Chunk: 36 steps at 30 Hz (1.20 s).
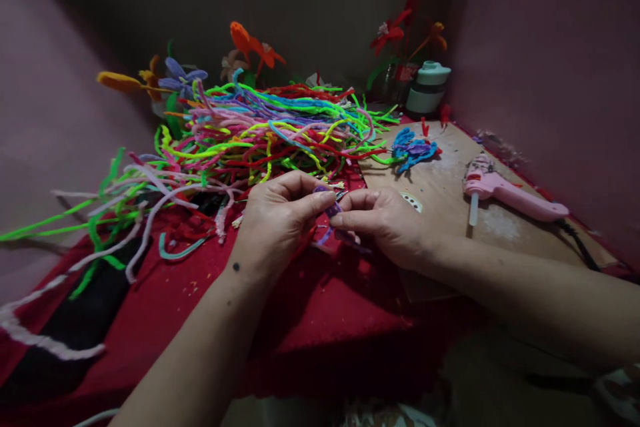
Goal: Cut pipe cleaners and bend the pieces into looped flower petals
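Between my two hands is a purple pipe cleaner [326,236], bent and partly hidden by my fingers. My left hand [283,213] pinches it between thumb and forefinger. From the other side, my right hand [383,220] grips it too, with the fingertips almost meeting those of the left. Both hands hover above the red cloth [345,307] near the front of the table. Right behind them lies a big heap of pipe cleaners [270,127] in green, pink, yellow, red and blue.
A pink glue gun [515,195] with a glue stick lies on a wooden board [445,193] at the right. Near it sits a blue and purple pipe-cleaner flower [414,150]. A lidded cup [429,88] and finished flowers [250,43] stand at the back. A black strip [95,313] lies left.
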Each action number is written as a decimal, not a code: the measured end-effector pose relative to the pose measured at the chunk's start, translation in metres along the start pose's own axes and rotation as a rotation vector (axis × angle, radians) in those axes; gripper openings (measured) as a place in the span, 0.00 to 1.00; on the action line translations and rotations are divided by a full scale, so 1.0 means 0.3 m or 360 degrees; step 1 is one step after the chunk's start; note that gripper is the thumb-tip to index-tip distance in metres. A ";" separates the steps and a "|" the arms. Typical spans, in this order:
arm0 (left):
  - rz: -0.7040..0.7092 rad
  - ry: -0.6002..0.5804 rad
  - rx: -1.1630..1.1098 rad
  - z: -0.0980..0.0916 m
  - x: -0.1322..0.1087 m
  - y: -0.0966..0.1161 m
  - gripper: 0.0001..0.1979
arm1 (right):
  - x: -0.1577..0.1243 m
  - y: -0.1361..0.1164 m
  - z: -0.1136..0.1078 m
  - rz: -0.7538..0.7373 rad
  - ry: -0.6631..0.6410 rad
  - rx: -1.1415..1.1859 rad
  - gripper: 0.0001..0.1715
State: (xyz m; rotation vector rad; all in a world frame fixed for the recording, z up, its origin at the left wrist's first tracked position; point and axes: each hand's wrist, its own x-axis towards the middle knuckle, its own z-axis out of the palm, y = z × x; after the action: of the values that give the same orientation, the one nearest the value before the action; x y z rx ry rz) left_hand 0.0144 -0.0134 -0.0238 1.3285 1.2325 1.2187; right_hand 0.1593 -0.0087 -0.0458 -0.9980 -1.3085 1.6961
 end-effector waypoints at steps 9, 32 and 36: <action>0.0086 0.0028 0.0075 -0.009 0.011 0.000 0.12 | 0.002 0.016 0.002 -0.0134 0.0137 0.0010 0.10; -0.0329 -0.0165 -0.0096 0.007 0.006 0.007 0.07 | 0.004 0.017 0.006 -0.0472 0.0360 -0.0607 0.05; -0.0314 -0.0105 -0.0180 0.012 0.008 -0.006 0.10 | 0.006 0.017 0.009 -0.0563 0.0443 -0.0789 0.05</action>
State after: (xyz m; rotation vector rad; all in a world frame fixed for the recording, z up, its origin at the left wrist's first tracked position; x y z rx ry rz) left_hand 0.0178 -0.0108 -0.0256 1.1278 1.1996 1.0799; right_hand 0.1557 -0.0091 -0.0506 -1.1456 -1.6362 0.9486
